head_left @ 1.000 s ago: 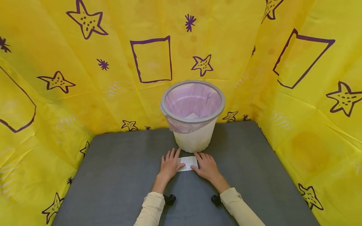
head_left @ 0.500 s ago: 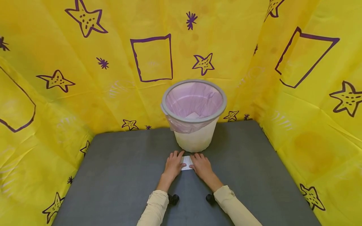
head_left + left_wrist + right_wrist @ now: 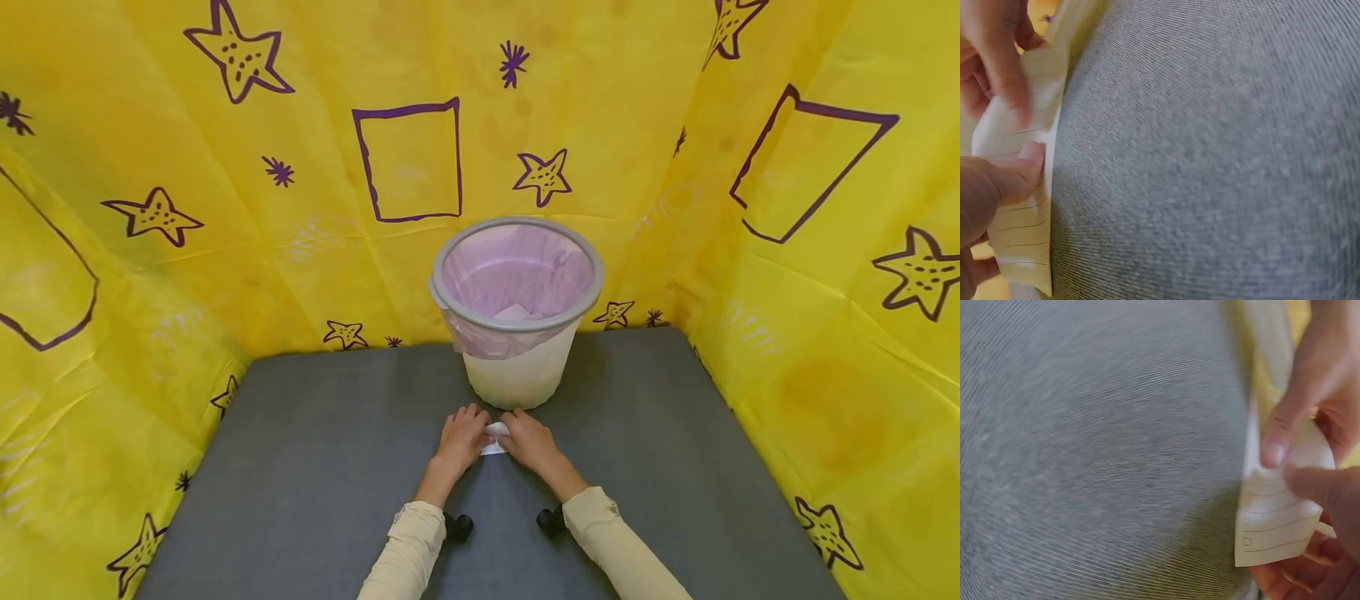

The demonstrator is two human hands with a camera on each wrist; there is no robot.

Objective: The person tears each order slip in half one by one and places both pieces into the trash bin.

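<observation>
A small white lined slip of paper (image 3: 495,448) is held between both hands, close to the foot of a waste bin (image 3: 517,375). My left hand (image 3: 462,437) pinches it from the left, thumb on the printed face. From the right, my right hand (image 3: 528,440) grips the other side. In the right wrist view the paper (image 3: 1275,540) curves upward, showing ruled lines and a small printed square. Fingers curl behind its far side, partly hidden. In the left wrist view both thumbs lie close together on the lined paper (image 3: 1022,234).
The cream bin has a grey rim (image 3: 517,323) and a pinkish liner (image 3: 517,267), with white paper inside. Grey cloth covers the table (image 3: 337,467). Yellow sheets with purple star drawings (image 3: 405,275) enclose its back and sides.
My hands have come closer together on the paper. Their fingers, spread flat beside it earlier, now curl around it, and the slip has bent up from the table.
</observation>
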